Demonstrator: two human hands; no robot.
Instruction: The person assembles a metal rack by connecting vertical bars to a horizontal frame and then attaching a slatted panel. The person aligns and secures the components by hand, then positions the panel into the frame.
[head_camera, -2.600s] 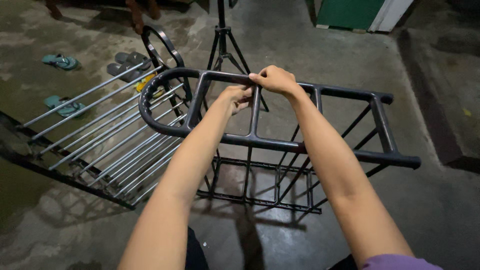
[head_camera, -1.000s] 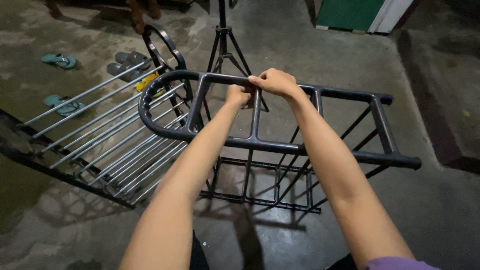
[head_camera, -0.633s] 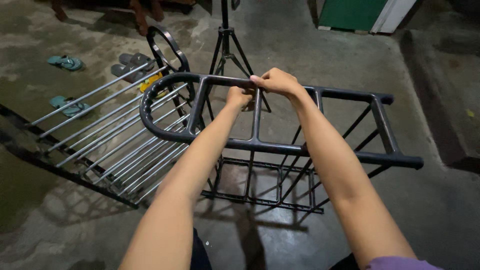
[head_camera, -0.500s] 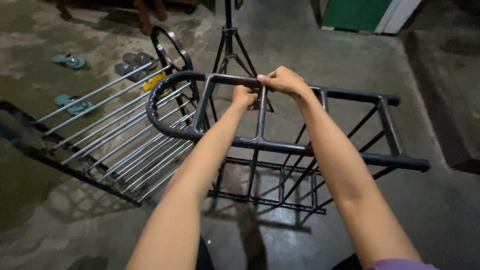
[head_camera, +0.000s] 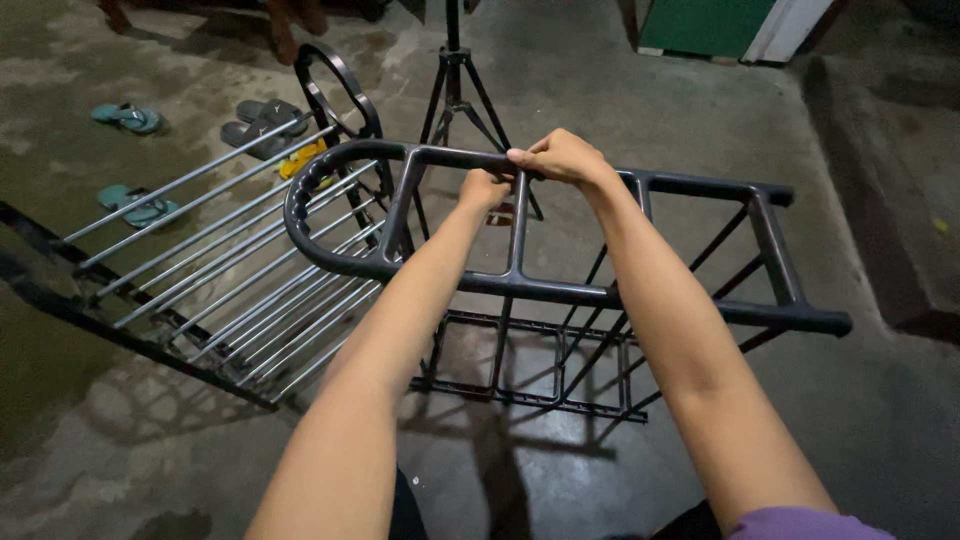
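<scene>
Left hand (head_camera: 487, 187) and right hand (head_camera: 560, 157) clenched on black rack frame (head_camera: 520, 225), frame centre; may tip onto silver rods (head_camera: 215, 270), lower left, if released.

The black tubular metal rack frame (head_camera: 620, 296) looks smooth with a soft sheen, kind of a painted finish. The silvery round metal rods (head_camera: 230, 270) of the side wing are bare and shinier, and the grey concrete floor (head_camera: 620, 90) is rough, blotchy and matt. The teal flip-flops (head_camera: 130, 118) look like dull rubber.
</scene>
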